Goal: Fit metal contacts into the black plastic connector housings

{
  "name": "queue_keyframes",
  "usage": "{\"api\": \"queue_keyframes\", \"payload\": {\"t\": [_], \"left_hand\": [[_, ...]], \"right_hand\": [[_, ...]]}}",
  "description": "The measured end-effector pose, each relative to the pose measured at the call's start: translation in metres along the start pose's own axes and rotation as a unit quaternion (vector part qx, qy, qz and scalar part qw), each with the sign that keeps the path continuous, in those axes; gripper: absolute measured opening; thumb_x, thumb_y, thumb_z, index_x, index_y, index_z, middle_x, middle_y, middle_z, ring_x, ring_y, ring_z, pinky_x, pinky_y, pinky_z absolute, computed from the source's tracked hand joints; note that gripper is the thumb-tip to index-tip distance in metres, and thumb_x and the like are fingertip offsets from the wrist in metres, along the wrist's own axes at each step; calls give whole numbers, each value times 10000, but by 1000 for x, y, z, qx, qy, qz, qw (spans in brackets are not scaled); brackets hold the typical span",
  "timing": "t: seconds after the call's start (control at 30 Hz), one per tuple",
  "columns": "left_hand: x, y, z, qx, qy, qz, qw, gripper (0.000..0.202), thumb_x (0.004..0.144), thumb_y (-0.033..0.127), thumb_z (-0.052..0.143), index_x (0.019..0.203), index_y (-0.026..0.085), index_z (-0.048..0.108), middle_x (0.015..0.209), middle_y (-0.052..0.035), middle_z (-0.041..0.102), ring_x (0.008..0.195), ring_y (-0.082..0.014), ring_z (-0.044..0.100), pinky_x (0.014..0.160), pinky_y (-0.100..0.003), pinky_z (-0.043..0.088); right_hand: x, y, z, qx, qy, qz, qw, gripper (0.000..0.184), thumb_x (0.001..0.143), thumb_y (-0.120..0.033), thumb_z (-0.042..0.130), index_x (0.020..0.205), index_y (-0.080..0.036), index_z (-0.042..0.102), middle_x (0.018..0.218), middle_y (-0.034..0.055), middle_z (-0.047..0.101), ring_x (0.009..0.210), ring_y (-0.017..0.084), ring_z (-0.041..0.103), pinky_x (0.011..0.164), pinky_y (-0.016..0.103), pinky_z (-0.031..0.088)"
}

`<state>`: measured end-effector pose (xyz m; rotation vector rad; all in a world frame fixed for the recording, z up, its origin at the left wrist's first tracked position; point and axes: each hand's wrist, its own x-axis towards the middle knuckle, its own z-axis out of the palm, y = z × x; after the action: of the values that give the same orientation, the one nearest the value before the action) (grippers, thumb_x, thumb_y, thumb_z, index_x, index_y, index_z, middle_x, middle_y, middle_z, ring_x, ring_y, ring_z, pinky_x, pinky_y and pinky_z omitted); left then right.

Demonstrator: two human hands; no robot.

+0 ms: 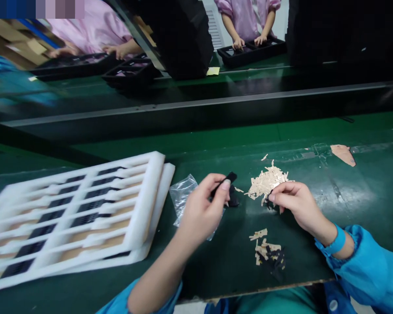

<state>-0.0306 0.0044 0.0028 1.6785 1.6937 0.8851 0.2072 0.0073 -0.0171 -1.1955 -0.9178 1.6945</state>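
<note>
Black piece (232, 176) held above table (225, 268)

Mixed scraps (275, 258) lay nearest. Beyond, left hand (201, 207) pinched the piece; right hand (296, 204) pinched a small dark bit (268, 200) beside the cream pile (268, 179). Farther off stood a black tray (250, 56).

The location is a factory assembly workshop. Indicators: a long green workbench (216, 270); at left, a slotted white foam tray (143, 205) holding black parts (29, 248); at top, pink-smocked workers (249, 19) at black rectangular trays (245, 59).
</note>
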Motion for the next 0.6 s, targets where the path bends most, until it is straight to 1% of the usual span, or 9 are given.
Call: {"api": "queue_keyframes", "payload": {"t": [0.03, 0.07, 0.13, 0.17, 0.2, 0.3, 0.37, 0.47, 0.6], "left_hand": [[-4, 8, 8, -77, -36, -14, 996, 271, 1019, 457, 554, 1000, 206, 655, 696, 20, 607, 653, -167, 594, 631, -268, 475], [-7, 15, 17, -165, -79, -42, 982, 261, 1011, 462, 591, 1026, 207, 646, 684, 40, 550, 616, -142, 535, 593, -245, 441], [-13, 23, 33, -315, -152, -99, 932, 335, 954, 515, 695, 1074, 208, 635, 709, 54, 516, 571, -108, 450, 528, -216, 381], [-15, 25, 40, -347, -176, -114, 914, 392, 925, 557, 724, 1071, 205, 629, 714, 57, 507, 546, -95, 419, 498, -207, 355], [-16, 26, 46, -369, -195, -125, 900, 441, 899, 593, 744, 1067, 204, 622, 712, 61, 498, 524, -83, 394, 473, -199, 327], [-19, 25, 55, -397, -232, -147, 876, 518, 864, 660, 755, 1050, 202, 599, 659, 81, 450, 478, -63, 347, 435, -175, 268], [-20, 23, 55, -418, -255, -163, 856, 545, 853, 681, 754, 1054, 203, 587, 633, 86, 439, 473, -60, 336, 430, -160, 255], [-20, 23, 52, -444, -282, -184, 830, 563, 842, 701, 751, 1026, 199, 576, 646, 69, 470, 481, -61, 349, 421, -148, 252], [-19, 22, 50, -460, -288, -196, 816, 556, 827, 668, 790, 1039, 198, 582, 659, 67, 482, 482, -59, 363, 414, -142, 266]], "right_hand": [[0, 1, 1, 4, 1, 0, 1000, 117, 610, -277, 873, 642, -198, 793, 668, 33, 735, 550, 126, 560, 468, 227, 439], [-1, 1, 2, 9, -2, 1, 1000, 120, 611, -279, 880, 643, -200, 796, 668, 32, 736, 553, 127, 568, 472, 227, 454], [-3, 3, 4, 23, -17, 8, 1000, 120, 620, -282, 888, 641, -202, 800, 650, 24, 725, 548, 123, 572, 474, 224, 469], [-3, 3, 4, 33, -27, 14, 999, 120, 626, -282, 890, 640, -202, 802, 640, 20, 719, 546, 122, 573, 472, 222, 473], [-4, 4, 5, 45, -35, 20, 998, 119, 631, -281, 891, 638, -202, 803, 635, 17, 715, 544, 120, 576, 471, 218, 475], [-7, 5, 7, 80, -56, 40, 994, 120, 639, -282, 902, 647, -204, 811, 648, 17, 728, 551, 119, 600, 473, 207, 484], [-8, 5, 7, 94, -68, 50, 992, 128, 647, -288, 913, 659, -204, 817, 652, 20, 738, 556, 120, 617, 480, 203, 487], [-9, 4, 7, 105, -86, 62, 989, 141, 660, -294, 925, 670, -201, 820, 660, 25, 748, 583, 126, 642, 505, 204, 493], [-10, 3, 6, 114, -99, 72, 986, 155, 659, -290, 939, 670, -198, 815, 690, 22, 751, 598, 119, 638, 528, 209, 497]]}}
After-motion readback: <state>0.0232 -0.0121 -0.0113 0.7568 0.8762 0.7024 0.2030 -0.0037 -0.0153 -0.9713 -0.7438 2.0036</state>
